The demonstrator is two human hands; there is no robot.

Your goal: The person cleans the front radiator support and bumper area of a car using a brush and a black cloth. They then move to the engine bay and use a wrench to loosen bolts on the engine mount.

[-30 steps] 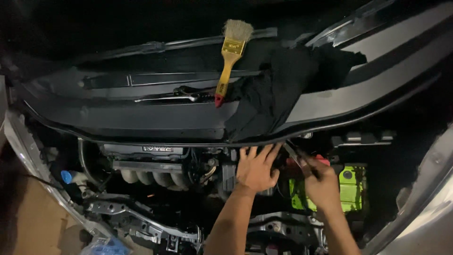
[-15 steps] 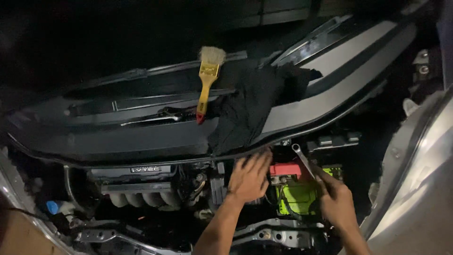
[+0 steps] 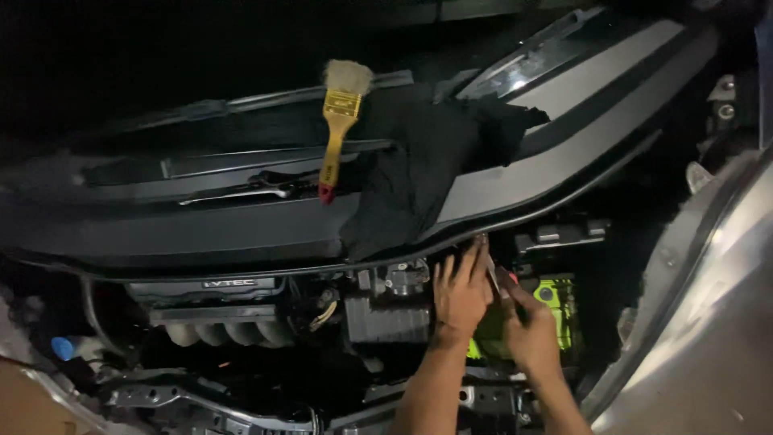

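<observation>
Dark all around, the open engine bay of a car fills the view, with the black cowl panel (image 3: 201, 217) below the windscreen serving as a shelf. On it lies one paintbrush (image 3: 338, 121) with a yellow handle and pale bristles, laid flat across the panel, probably so it stays within reach and does not slide into the bay. Just beside it, one black cloth (image 3: 427, 161) is draped over the panel edge, hanging toward the engine. Lower left, one engine cover (image 3: 225, 310) with ribbed intake runners sits in shadow. Further right, the left hand (image 3: 460, 294) is spread open, fingers flat against parts under the cowl lip, apparently bracing. Touching it, the right hand (image 3: 527, 334) grips one slim metal tool (image 3: 493, 274), though the grip is dim. Behind both hands sits one battery (image 3: 555, 310) with a bright green wrap.
</observation>
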